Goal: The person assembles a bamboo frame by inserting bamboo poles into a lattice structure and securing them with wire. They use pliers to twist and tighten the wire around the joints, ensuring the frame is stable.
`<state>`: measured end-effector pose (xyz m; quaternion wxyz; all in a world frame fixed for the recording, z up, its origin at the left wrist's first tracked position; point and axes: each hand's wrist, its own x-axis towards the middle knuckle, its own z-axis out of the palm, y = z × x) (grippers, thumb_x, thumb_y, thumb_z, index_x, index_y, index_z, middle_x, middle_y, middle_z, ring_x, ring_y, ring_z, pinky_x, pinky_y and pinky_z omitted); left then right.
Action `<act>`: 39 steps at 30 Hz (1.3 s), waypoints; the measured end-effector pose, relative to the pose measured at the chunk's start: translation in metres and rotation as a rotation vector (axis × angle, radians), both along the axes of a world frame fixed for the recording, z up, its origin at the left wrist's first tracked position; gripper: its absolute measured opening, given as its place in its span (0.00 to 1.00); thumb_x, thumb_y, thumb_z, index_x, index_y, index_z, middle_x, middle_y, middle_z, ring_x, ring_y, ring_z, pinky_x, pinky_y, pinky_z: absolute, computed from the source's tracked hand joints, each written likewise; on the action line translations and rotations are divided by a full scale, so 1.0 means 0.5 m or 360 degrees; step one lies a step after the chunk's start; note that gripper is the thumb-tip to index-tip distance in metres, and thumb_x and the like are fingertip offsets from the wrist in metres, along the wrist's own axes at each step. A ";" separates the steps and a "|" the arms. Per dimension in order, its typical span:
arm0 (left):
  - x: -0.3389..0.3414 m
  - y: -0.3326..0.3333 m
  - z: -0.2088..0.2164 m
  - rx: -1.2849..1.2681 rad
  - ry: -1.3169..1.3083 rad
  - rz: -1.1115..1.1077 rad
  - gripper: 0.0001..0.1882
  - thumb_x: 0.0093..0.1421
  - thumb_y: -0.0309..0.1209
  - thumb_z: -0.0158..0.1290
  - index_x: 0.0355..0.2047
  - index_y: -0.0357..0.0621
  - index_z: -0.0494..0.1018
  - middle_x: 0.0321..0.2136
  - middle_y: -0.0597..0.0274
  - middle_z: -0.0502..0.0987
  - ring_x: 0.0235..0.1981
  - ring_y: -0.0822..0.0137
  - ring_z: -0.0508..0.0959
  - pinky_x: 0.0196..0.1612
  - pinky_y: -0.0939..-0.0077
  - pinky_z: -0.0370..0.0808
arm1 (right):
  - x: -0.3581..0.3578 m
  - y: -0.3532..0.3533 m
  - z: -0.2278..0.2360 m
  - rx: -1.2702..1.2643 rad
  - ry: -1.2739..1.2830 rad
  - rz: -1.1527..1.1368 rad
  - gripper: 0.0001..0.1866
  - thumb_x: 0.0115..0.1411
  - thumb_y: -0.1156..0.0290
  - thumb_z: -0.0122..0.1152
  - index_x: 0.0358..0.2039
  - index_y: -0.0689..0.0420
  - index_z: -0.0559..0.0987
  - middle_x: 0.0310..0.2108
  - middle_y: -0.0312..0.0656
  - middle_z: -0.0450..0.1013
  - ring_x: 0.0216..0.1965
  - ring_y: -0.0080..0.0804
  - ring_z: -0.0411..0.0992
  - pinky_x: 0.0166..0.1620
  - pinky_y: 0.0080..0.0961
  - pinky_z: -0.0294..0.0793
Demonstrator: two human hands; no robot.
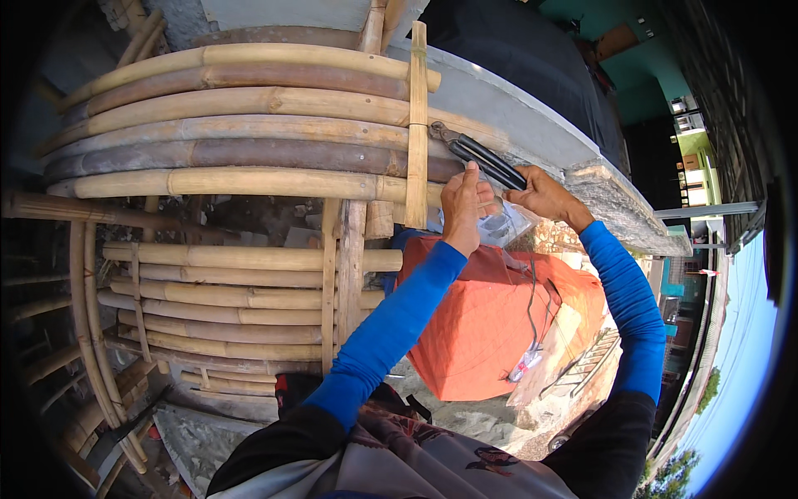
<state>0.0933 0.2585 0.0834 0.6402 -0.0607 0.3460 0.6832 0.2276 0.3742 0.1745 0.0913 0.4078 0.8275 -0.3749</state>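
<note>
My right hand (540, 195) is closed round the black handles of a pair of pincers (490, 160). Their metal jaws point up and left, close to an upright split-bamboo strip (417, 125) that crosses a row of bamboo poles (291, 104). Just below the handles is my left hand (465, 206), thumb up and fingers curled in; what it holds, if anything, cannot be made out. Behind the hands lies a clear plastic bag (505, 226). Blue sleeves cover both forearms.
A lower bamboo rack (249, 295) with wooden posts (351, 266) stands at left. Orange sheeting (465, 324) covers something bulky below my hands, with a cord (534, 303) on it. A grey concrete wall (515, 104) runs along the far right, before a dark cover (524, 58).
</note>
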 end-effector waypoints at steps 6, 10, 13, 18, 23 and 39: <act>-0.028 0.113 0.014 0.0091 -0.0302 0.0051 0.35 0.59 0.54 0.66 0.49 0.35 0.69 0.37 0.50 0.76 0.37 0.58 0.80 0.42 0.62 0.83 | -0.029 0.021 0.048 -0.0294 -0.0329 -0.0222 0.17 0.58 0.68 0.66 0.45 0.64 0.79 0.22 0.32 0.71 0.23 0.21 0.67 0.28 0.23 0.66; 0.037 0.174 0.058 -0.0134 -0.0444 0.0500 0.23 0.68 0.42 0.59 0.43 0.35 0.64 0.31 0.53 0.76 0.28 0.59 0.81 0.33 0.65 0.84 | -0.020 0.034 0.050 -0.0050 -0.0286 0.0046 0.19 0.56 0.69 0.66 0.47 0.63 0.77 0.24 0.39 0.73 0.25 0.25 0.71 0.30 0.27 0.71; 0.058 0.176 0.058 -0.0133 -0.0402 0.0707 0.20 0.72 0.41 0.54 0.40 0.37 0.59 0.28 0.55 0.74 0.23 0.63 0.78 0.26 0.66 0.82 | -0.019 -0.005 0.046 0.0769 -0.0394 0.0406 0.22 0.56 0.71 0.64 0.51 0.64 0.73 0.31 0.48 0.77 0.30 0.36 0.77 0.34 0.35 0.77; 0.068 0.195 0.043 -0.0017 -0.0365 0.0922 0.16 0.72 0.38 0.53 0.43 0.39 0.63 0.26 0.59 0.72 0.22 0.66 0.75 0.25 0.69 0.79 | -0.028 -0.063 -0.022 0.1673 -0.0492 0.0441 0.24 0.60 0.75 0.58 0.56 0.68 0.69 0.37 0.58 0.78 0.36 0.56 0.79 0.39 0.45 0.80; 0.063 0.182 0.031 0.0104 -0.0499 0.0676 0.19 0.69 0.39 0.59 0.50 0.42 0.67 0.29 0.58 0.75 0.32 0.64 0.79 0.36 0.67 0.80 | -0.010 0.016 -0.010 0.0971 -0.0359 0.0560 0.16 0.64 0.67 0.62 0.47 0.65 0.73 0.26 0.47 0.75 0.24 0.46 0.77 0.31 0.40 0.78; 0.046 0.212 0.004 0.0293 -0.0814 0.0714 0.14 0.63 0.34 0.65 0.27 0.47 0.71 0.18 0.70 0.66 0.17 0.70 0.67 0.23 0.69 0.71 | 0.020 0.066 0.178 -0.0351 0.0001 -0.0440 0.37 0.65 0.55 0.68 0.67 0.63 0.69 0.44 0.45 0.78 0.51 0.35 0.76 0.50 0.32 0.75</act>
